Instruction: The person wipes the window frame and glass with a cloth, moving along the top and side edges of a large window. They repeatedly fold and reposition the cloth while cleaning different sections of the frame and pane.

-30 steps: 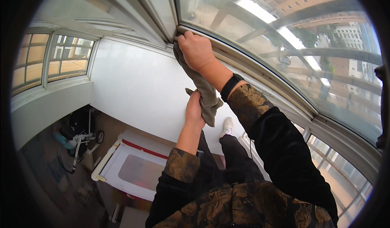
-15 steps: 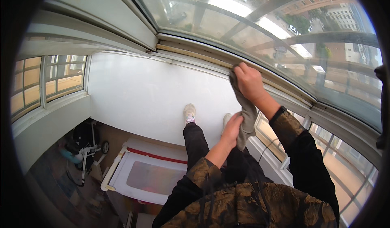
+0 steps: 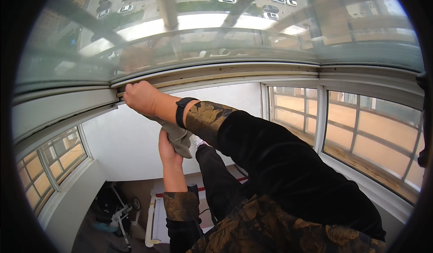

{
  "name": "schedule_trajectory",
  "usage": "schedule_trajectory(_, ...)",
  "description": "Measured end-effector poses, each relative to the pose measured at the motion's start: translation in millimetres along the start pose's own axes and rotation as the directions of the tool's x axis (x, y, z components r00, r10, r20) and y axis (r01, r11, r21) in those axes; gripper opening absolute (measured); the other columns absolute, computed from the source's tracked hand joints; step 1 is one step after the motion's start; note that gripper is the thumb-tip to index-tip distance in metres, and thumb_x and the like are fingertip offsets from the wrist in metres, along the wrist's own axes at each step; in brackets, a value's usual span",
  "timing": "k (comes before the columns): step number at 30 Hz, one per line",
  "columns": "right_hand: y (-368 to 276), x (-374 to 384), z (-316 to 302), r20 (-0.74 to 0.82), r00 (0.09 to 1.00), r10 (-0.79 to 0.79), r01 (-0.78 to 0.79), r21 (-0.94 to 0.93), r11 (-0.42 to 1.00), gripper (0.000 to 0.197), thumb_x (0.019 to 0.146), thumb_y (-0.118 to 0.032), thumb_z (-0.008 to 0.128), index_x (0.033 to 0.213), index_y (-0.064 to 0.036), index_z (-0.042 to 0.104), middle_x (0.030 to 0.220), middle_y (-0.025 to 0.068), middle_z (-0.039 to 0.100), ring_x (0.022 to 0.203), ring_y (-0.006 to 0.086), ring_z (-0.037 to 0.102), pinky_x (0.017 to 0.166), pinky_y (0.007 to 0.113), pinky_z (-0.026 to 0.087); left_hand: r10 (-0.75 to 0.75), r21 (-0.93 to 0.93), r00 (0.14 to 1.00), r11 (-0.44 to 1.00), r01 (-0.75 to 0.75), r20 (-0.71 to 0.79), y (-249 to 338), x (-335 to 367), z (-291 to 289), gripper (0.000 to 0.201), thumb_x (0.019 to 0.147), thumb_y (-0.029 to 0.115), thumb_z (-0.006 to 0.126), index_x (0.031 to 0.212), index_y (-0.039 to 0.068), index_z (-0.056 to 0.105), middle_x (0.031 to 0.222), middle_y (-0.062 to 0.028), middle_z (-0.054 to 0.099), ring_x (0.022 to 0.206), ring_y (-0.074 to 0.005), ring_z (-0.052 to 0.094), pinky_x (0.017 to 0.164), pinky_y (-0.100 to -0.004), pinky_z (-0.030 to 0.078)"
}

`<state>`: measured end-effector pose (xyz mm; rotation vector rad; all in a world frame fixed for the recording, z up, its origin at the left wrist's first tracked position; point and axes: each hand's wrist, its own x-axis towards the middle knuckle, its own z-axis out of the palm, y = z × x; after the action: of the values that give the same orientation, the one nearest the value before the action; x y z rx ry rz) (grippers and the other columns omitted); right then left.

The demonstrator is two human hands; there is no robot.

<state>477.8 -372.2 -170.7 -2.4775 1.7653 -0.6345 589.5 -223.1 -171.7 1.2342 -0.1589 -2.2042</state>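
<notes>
My right hand [image 3: 142,99] is closed at the left end of the window track [image 3: 216,75], close to the edge of the sliding window frame [image 3: 67,103]. A grey-brown cloth [image 3: 178,138] runs from beneath this hand and hangs down toward me. My left hand [image 3: 169,150] grips the hanging part of the cloth, lower down and a little to the right. Its fingers are partly hidden behind the fabric. My right forearm, with a black wristband [image 3: 181,111], crosses over the cloth's upper part.
Large glass panes [image 3: 216,41] rise beyond the track, with parked cars far below. I stand on a white surface [image 3: 122,149], one shoe [image 3: 200,141] showing. Lower down are a white lidded appliance [image 3: 155,219] and a folded stroller [image 3: 119,214]. Side windows [image 3: 370,131] flank both sides.
Both hands and the cloth have moved left along the track, to its left end. My view has turned, and my right arm now reaches across my body.
</notes>
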Motion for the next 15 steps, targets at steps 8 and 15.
schedule_trajectory(8, 120.8, -196.0, -116.6, -0.006, 0.993, 0.117, -0.117, -0.046, 0.992, 0.005, 0.077, -0.013, 0.067, 0.078, -0.0103, 0.064, 0.082, 0.0087, 0.061, 0.071, 0.0255, 0.069, 0.06, 0.039, 0.055, -0.347, 0.21, 0.928, 0.925, 0.316, 0.133, -163.3, -5.4, 108.5, 0.038, 0.108, 0.03, 0.039, 0.127, 0.004, 0.06, 0.113, -0.0125, 0.07, 0.092, -0.0302, 0.075, 0.072, -0.0441, 0.063)
schedule_trajectory(15, 220.5, -382.4, -228.3, -0.021, 0.896, 0.443, -0.436, -0.216, 0.873, 0.007, 0.083, -0.012, 0.064, 0.085, -0.0111, 0.057, 0.085, 0.0092, 0.058, 0.073, 0.03, 0.068, 0.064, 0.041, 0.055, -0.491, 0.354, 0.852, 0.841, 0.41, 0.18, -310.2, -20.3, 204.6, 0.038, 0.107, 0.023, 0.04, 0.135, 0.0, 0.055, 0.117, -0.0137, 0.068, 0.098, -0.0271, 0.072, 0.082, -0.042, 0.062)
